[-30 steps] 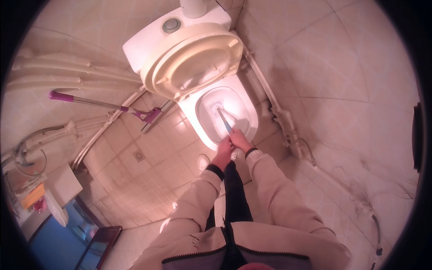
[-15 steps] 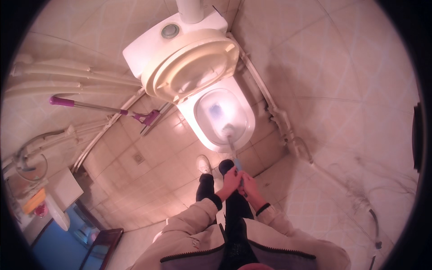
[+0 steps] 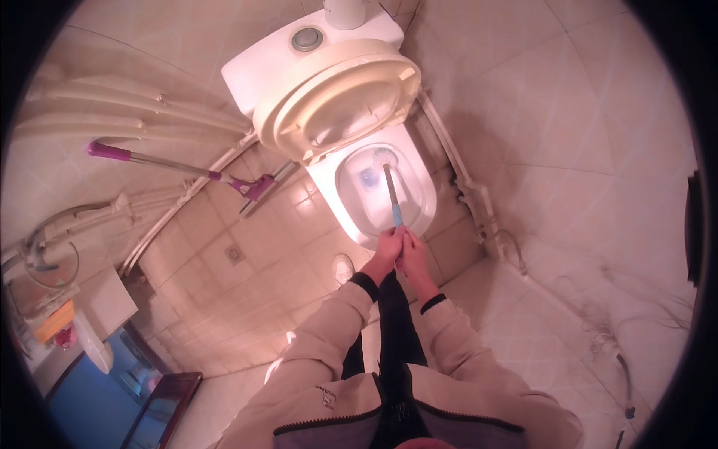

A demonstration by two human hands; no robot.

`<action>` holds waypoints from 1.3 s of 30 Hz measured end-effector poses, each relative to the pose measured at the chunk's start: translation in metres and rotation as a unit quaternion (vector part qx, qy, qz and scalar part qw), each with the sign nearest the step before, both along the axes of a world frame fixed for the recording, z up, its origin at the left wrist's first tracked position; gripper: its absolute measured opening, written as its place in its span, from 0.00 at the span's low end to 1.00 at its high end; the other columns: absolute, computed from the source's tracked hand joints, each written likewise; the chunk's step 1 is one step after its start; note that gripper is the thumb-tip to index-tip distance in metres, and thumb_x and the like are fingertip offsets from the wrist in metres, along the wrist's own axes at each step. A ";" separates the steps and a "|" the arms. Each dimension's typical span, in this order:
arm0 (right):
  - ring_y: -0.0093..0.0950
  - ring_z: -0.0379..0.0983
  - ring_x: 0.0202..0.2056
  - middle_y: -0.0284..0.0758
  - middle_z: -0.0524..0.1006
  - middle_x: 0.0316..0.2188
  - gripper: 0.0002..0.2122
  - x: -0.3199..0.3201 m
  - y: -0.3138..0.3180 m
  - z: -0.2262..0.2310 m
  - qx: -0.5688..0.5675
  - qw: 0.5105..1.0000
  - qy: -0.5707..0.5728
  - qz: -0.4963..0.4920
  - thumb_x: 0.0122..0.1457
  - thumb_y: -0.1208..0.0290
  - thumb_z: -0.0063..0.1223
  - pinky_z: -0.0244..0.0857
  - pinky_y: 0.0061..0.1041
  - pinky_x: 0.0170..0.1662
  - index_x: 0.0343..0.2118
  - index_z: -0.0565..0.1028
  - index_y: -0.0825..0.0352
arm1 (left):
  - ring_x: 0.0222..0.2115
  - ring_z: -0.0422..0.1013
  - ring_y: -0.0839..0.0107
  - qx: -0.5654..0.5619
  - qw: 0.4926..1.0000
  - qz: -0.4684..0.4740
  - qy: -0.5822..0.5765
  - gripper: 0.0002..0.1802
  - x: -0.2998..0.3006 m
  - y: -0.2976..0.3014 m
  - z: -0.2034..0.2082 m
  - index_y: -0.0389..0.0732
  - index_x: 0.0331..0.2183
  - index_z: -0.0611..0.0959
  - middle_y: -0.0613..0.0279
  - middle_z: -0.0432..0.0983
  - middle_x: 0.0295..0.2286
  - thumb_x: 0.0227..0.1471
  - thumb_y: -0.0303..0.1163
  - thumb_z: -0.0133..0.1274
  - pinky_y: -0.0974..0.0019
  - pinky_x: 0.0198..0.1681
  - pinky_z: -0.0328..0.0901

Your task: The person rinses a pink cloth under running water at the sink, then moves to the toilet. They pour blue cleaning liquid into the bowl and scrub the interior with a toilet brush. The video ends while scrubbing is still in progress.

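Note:
A toilet brush with a pale round head and a blue section on its handle reaches into the toilet bowl. Its head rests against or close to the right rear inner wall of the bowl; actual contact is hard to tell. My left hand and my right hand are both closed around the handle, side by side above the bowl's front rim. Their fingers hide the handle's lower end. Bluish water lies in the bowl, left of the brush head. The cream seat and lid stand raised against the cistern.
A purple-handled floor squeegee leans left of the toilet. Pipes run along the right wall, and others line the left. A floor drain lies at left. A white cabinet or shelf and a blue panel stand lower left.
Both hands have moved forward and up with the toilet brush. Its head has gone from the bowl's front to the rear right. The view has shifted slightly.

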State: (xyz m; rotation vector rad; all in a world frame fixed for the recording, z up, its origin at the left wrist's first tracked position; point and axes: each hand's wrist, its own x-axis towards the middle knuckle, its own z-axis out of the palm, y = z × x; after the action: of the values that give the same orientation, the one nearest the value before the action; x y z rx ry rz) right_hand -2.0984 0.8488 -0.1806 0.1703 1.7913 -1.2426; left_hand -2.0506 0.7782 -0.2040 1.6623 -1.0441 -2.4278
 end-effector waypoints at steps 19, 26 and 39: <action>0.30 0.73 0.19 0.38 0.76 0.20 0.13 -0.056 -0.017 -0.097 0.129 0.921 0.108 0.350 0.63 0.69 0.38 0.67 0.30 0.22 0.41 0.73 0.71 | 0.40 0.69 0.72 0.170 0.971 0.147 0.075 0.17 0.007 0.022 -0.032 0.44 0.45 0.76 0.69 0.74 0.40 0.61 0.42 0.42 0.66 0.43 0.65; 0.19 0.67 0.18 0.31 0.75 0.22 0.14 -0.040 0.053 -0.029 0.027 0.960 0.194 0.199 0.65 0.67 0.41 0.58 0.20 0.19 0.45 0.74 0.68 | 0.28 0.74 0.71 0.022 0.997 -0.018 0.067 0.16 -0.013 0.044 -0.021 0.34 0.42 0.78 0.60 0.77 0.29 0.57 0.36 0.47 0.66 0.31 0.68; 0.21 0.66 0.17 0.30 0.70 0.17 0.16 0.004 0.033 -0.028 0.108 0.987 -0.087 0.080 0.64 0.59 0.40 0.59 0.26 0.19 0.37 0.76 0.67 | 0.25 0.73 0.62 -0.045 0.996 -0.033 -0.062 0.20 0.055 0.075 -0.033 0.32 0.39 0.79 0.53 0.78 0.29 0.58 0.41 0.47 0.62 0.30 0.68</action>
State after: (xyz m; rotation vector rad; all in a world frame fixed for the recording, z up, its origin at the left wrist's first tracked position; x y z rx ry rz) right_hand -2.0948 0.8815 -0.2090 0.2448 1.7477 -0.8927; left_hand -1.9959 0.8536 -0.2368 1.7984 -1.2237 -2.3035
